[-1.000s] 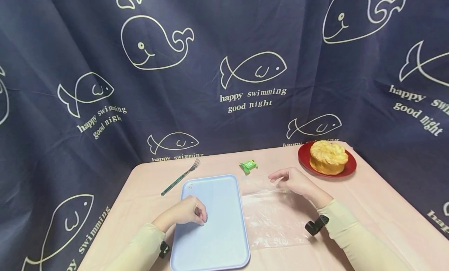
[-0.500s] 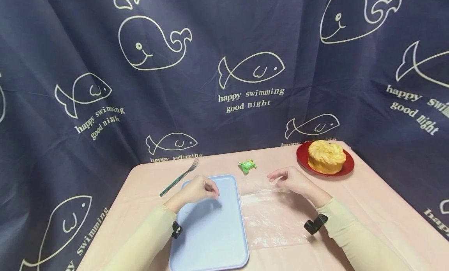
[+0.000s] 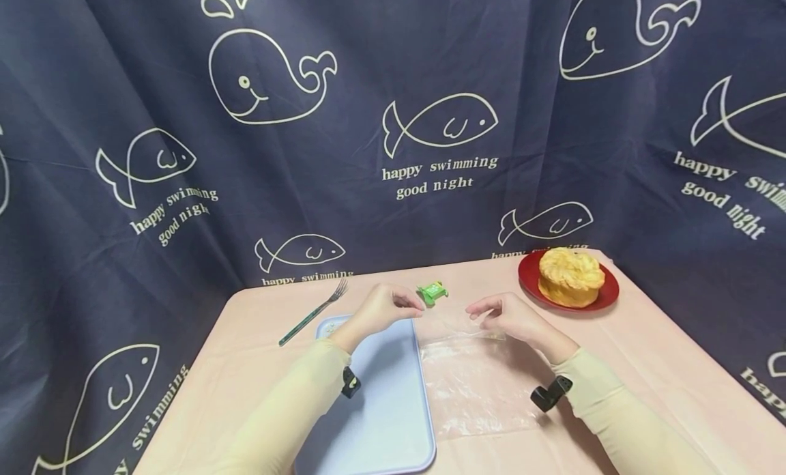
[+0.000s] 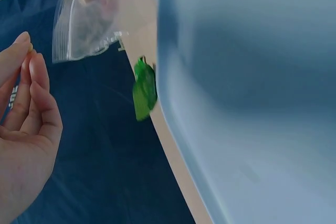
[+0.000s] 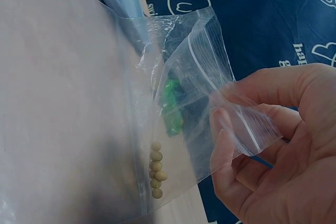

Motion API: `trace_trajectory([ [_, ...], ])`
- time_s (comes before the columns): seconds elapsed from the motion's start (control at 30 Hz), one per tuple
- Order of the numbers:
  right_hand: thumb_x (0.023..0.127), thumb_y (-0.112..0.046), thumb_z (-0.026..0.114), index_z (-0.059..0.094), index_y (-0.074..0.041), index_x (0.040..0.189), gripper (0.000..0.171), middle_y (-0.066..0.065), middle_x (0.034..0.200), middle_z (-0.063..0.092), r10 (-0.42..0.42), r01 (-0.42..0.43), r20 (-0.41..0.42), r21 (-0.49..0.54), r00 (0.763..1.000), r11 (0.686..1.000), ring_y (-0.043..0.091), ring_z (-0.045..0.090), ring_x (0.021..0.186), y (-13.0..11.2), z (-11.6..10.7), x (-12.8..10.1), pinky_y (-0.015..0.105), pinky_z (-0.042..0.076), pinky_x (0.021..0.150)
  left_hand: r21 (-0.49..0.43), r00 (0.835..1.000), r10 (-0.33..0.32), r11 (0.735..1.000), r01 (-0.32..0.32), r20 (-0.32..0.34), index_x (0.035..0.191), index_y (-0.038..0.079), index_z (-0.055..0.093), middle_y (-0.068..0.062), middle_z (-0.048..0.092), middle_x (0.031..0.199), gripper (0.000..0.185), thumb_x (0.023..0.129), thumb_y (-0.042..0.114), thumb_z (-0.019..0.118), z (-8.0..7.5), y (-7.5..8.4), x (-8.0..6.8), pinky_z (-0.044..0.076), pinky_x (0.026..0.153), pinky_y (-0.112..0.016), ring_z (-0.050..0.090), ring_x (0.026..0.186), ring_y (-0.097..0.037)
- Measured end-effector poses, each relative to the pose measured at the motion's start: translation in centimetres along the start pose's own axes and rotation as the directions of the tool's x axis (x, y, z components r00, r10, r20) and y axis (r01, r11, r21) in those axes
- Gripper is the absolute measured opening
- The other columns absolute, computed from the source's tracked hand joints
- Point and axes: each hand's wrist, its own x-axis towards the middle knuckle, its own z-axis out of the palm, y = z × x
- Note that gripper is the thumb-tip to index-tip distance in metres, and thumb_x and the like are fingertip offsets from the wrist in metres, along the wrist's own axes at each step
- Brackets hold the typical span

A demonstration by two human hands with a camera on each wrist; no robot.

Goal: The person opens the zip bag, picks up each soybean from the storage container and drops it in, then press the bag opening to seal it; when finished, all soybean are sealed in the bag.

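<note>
A clear zip bag (image 3: 473, 379) lies on the pink table to the right of a light blue tray (image 3: 387, 407). My right hand (image 3: 482, 317) pinches the upper lip of the bag (image 5: 210, 77) and holds its mouth lifted; several small tan beans (image 5: 156, 169) lie inside. My left hand (image 3: 417, 310) hovers over the tray's far right corner, just left of the bag's mouth. Its fingertips (image 4: 26, 59) are pinched together on a tiny yellowish bean. A few beans (image 3: 330, 325) rest at the tray's far left corner.
A green wrapper (image 3: 432, 292) lies just behind the two hands. A green-handled fork (image 3: 313, 312) sits left of the tray. A red plate (image 3: 528, 280) with a round cake (image 3: 571, 276) stands at the far right. A dark blue curtain surrounds the table.
My left hand has travelled from the tray's left middle, forward and to the right, to the bag's mouth. The right hand has kept hold of the bag's lip.
</note>
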Motion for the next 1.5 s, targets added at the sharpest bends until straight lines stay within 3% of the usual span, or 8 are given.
trace_trajectory([
  [0.43, 0.079, 0.013, 0.065, 0.068, 0.014, 0.117, 0.038, 0.025, 0.105, 0.072, -0.028, 0.027, 0.015, 0.036, 1.0, 0.999, 0.014, 0.063, 0.074, -0.1, 0.3, 0.2, 0.022, 0.046, 0.056, 0.062, 1.0, 0.028, 0.998, -0.028, 0.001, 0.09, 0.018, 0.081, 0.016, 0.072, 0.082, 0.007, 0.085, 0.017, 0.085, 4.2, 1.9, 3.5, 0.051, 0.067, -0.022, 0.061, 0.074, -0.003],
  [0.63, 0.078, 0.014, 0.065, 0.068, 0.014, 0.116, 0.038, 0.026, 0.103, 0.072, -0.048, 0.047, 0.014, 0.038, 0.999, 0.998, 0.012, 0.062, 0.071, -0.1, 0.4, 0.3, 0.021, 0.045, 0.055, 0.107, 0.999, 0.047, 0.993, -0.048, 0.01, 0.093, 0.016, 0.082, 0.012, 0.074, 0.086, 0.01, 0.084, 0.013, 0.085, 5.6, 2.1, 3.9, 0.05, 0.067, -0.02, 0.063, 0.078, -0.006],
  [0.77, 0.078, 0.014, 0.064, 0.067, 0.015, 0.115, 0.037, 0.027, 0.103, 0.072, -0.049, 0.048, 0.014, 0.04, 0.999, 0.998, 0.012, 0.062, 0.071, 0.0, 0.4, 0.2, 0.022, 0.046, 0.054, 0.108, 0.998, 0.057, 0.993, -0.053, -0.035, 0.101, 0.015, 0.081, 0.008, 0.075, 0.094, 0.017, 0.084, 0.016, 0.086, 5.7, 1.8, 3.6, 0.054, 0.074, -0.026, 0.067, 0.09, -0.011],
  [0.93, 0.079, 0.013, 0.062, 0.067, 0.014, 0.117, 0.038, 0.027, 0.105, 0.071, -0.022, 0.022, 0.007, 0.033, 1.0, 0.999, 0.014, 0.061, 0.069, 0.0, 0.3, 0.2, 0.024, 0.045, 0.052, 0.054, 0.982, 0.047, 0.998, -0.037, -0.181, 0.116, 0.007, 0.074, -0.005, 0.075, 0.099, 0.031, 0.088, 0.015, 0.082, 4.4, 0.9, 2.7, 0.056, 0.077, -0.031, 0.069, 0.092, -0.021],
  [1.1, 0.079, 0.013, 0.062, 0.068, 0.013, 0.117, 0.038, 0.028, 0.106, 0.07, 0.003, -0.003, 0.002, 0.005, 1.0, 1.0, 0.018, 0.06, 0.068, 0.2, 0.3, 0.2, 0.025, 0.046, 0.053, 0.023, 0.952, -0.03, 0.999, 0.039, -0.305, 0.113, 0.004, 0.073, -0.004, 0.073, 0.09, 0.025, 0.089, 0.008, 0.079, 1.7, -0.9, 1.0, 0.056, 0.074, -0.026, 0.069, 0.082, -0.017],
  [1.3, 0.079, 0.013, 0.061, 0.068, 0.012, 0.118, 0.039, 0.028, 0.106, 0.07, 0.011, -0.011, 0.003, -0.001, 1.0, 1.0, 0.022, 0.06, 0.066, 0.3, 0.4, 0.2, 0.027, 0.047, 0.052, 0.079, 0.936, -0.12, 0.985, 0.154, -0.331, 0.104, 0.004, 0.077, -0.004, 0.076, 0.086, 0.017, 0.087, 0.006, 0.08, -2.4, -3.3, -1.5, 0.058, 0.071, -0.032, 0.071, 0.078, -0.019],
  [1.5, 0.079, 0.012, 0.061, 0.066, 0.014, 0.119, 0.039, 0.029, 0.107, 0.07, 0.008, -0.008, 0.009, 0.011, 1.0, 1.0, 0.023, 0.061, 0.066, 0.5, 0.4, 0.2, 0.027, 0.049, 0.053, 0.123, 0.911, -0.243, 0.947, 0.298, -0.334, 0.1, 0.004, 0.077, -0.007, 0.077, 0.097, 0.013, 0.088, 0.007, 0.079, -5.9, -5.7, -4.2, 0.058, 0.077, -0.038, 0.073, 0.086, -0.024],
])
